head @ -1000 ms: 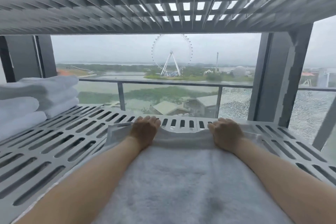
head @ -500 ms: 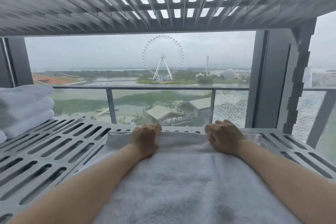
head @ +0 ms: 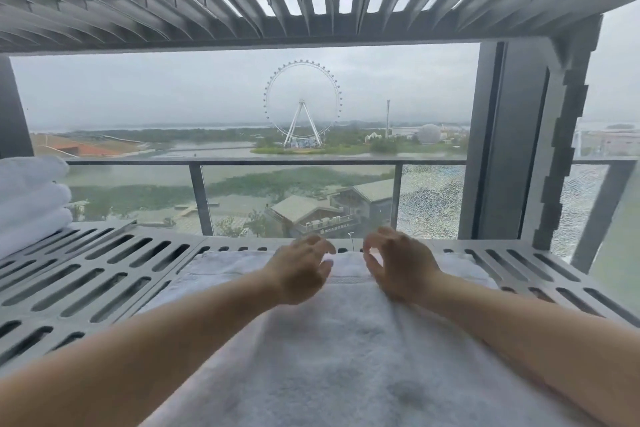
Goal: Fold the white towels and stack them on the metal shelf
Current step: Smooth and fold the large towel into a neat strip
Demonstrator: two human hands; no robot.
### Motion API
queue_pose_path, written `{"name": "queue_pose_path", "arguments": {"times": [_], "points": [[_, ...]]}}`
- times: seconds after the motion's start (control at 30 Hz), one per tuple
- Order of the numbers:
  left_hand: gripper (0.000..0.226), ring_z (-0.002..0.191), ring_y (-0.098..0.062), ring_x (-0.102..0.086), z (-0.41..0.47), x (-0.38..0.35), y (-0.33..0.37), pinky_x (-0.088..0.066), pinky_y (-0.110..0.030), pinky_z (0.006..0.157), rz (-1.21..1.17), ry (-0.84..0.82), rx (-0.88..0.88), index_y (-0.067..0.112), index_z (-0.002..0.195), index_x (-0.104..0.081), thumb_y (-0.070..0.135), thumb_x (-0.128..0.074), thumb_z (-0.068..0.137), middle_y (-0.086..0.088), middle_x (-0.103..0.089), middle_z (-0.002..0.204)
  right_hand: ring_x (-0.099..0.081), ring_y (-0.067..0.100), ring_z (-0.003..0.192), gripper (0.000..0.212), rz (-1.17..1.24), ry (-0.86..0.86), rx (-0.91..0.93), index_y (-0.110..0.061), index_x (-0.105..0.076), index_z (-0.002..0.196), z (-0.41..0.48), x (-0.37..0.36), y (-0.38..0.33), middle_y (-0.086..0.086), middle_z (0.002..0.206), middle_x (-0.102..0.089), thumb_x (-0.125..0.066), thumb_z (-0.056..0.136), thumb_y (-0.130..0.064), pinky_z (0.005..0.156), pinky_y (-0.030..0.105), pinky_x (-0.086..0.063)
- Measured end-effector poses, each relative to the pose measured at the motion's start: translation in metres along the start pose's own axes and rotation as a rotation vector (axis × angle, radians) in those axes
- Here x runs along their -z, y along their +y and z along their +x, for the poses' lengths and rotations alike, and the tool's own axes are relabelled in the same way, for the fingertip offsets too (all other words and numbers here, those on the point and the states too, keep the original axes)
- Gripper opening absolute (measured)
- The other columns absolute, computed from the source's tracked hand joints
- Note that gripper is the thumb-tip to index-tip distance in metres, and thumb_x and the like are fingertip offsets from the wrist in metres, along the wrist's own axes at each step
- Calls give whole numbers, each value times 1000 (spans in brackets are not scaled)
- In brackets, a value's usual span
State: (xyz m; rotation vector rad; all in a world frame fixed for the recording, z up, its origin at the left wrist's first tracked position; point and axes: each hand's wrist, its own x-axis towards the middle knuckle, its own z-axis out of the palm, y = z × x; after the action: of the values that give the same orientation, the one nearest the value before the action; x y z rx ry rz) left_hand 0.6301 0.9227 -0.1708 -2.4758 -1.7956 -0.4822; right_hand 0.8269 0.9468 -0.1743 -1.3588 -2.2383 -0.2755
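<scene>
Half a second ago both hands were clenched on the far hem of the white terry towel, knuckles down and set apart. Now the left hand and the right hand have drawn in toward each other at the middle of the frame and let go. On each the grip is released, with loosely curved fingers holding nothing. Whether the heel of the right hand is touching the cloth cannot be told.

The towel lies flat on the grey slotted metal shelf, running from the bottom edge up to the centre of the frame. Its far hem sits just short of the shelf's back edge. A stack of folded white towels sits at the left edge, well apart from it.

I judge that the placing or smoothing of this towel is finished. It looks ready for its next fold or for the hands to pull away.

No brand tag or label shows on the towel, only a woven band near the far hem. The low building beyond the glass railing carries a row of small characters, too small to read.
</scene>
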Motion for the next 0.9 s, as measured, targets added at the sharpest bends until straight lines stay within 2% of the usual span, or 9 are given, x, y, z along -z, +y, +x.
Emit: {"name": "queue_pose_path", "arguments": {"times": [0.1, 0.17, 0.23, 0.43, 0.57, 0.63, 0.7, 0.77, 0.9], "points": [[64, 143, -13, -5, -20, -9, 5, -4, -45, 115, 1, -334, 60, 26, 147, -16, 59, -22, 93, 3, -9, 157, -32, 21, 132, 46, 71, -352, -213, -27, -42, 127, -28, -1, -11, 0, 144, -36, -29, 90, -51, 105, 52, -19], [70, 143, -11, 7, -22, -13, 0, 6, -48, 115, 70, -344, 77, 32, 148, -2, 67, -18, 89, 7, 6, 157, -4, 16, 143, 59, 54, -497, -212, -33, -21, 142, -40, -3, -8, -5, 156, -8, -18, 89, -60, 106, 61, 6], [72, 143, -11, 7, -18, -16, -2, 7, -49, 114, 70, -315, 75, 34, 147, 0, 69, -18, 87, 8, 7, 157, 7, 14, 143, 61, 66, -523, -172, -37, -12, 144, -38, -4, -2, -8, 157, 2, -15, 89, -63, 105, 60, 13], [68, 144, -14, 4, 3, -6, 0, 3, -53, 114, 108, -309, 162, 32, 148, -3, 65, -18, 90, 6, 4, 157, 1, 13, 143, 58, 85, -565, -108, -35, -13, 146, -3, -2, 8, -6, 157, -1, -14, 93, -59, 111, 59, 6], [62, 143, -13, 12, -14, -1, 7, 9, -56, 111, 24, -236, 204, 32, 147, -3, 60, -15, 93, 9, 8, 156, -7, 12, 142, 52, 122, -379, -95, -25, -30, 142, -11, 0, 3, -4, 156, -15, -21, 96, -49, 111, 58, -1], [69, 142, -11, 13, -39, -6, 4, 10, -54, 110, -32, -290, 211, 36, 146, -2, 69, -14, 87, 14, 9, 155, -11, 13, 141, 54, 149, -400, -84, -32, -34, 136, -28, -3, 2, -5, 153, -20, -18, 90, -55, 108, 62, 0], [80, 142, -10, 13, -62, -9, 1, 11, -51, 110, 32, -322, 181, 40, 145, 2, 79, -10, 75, 16, 11, 154, -1, 13, 143, 62, 83, -524, -61, -45, -19, 140, -42, -2, 6, -12, 156, -7, -13, 83, -68, 105, 62, 8], [76, 142, -10, 11, -67, -8, 0, 12, -50, 111, 90, -304, 146, 42, 144, 3, 78, -12, 79, 12, 10, 155, 4, 13, 143, 58, 62, -562, -70, -51, -9, 140, -44, 3, 14, -14, 156, 0, -13, 85, -70, 106, 59, 12], [66, 143, -14, 8, -53, 8, 13, 10, -55, 112, 94, -314, 149, 35, 147, -1, 65, -18, 90, 7, 6, 157, -4, 13, 143, 52, 108, -509, -77, -35, -20, 145, -28, 18, 18, -7, 156, -9, -19, 96, -53, 115, 51, 0]]}}
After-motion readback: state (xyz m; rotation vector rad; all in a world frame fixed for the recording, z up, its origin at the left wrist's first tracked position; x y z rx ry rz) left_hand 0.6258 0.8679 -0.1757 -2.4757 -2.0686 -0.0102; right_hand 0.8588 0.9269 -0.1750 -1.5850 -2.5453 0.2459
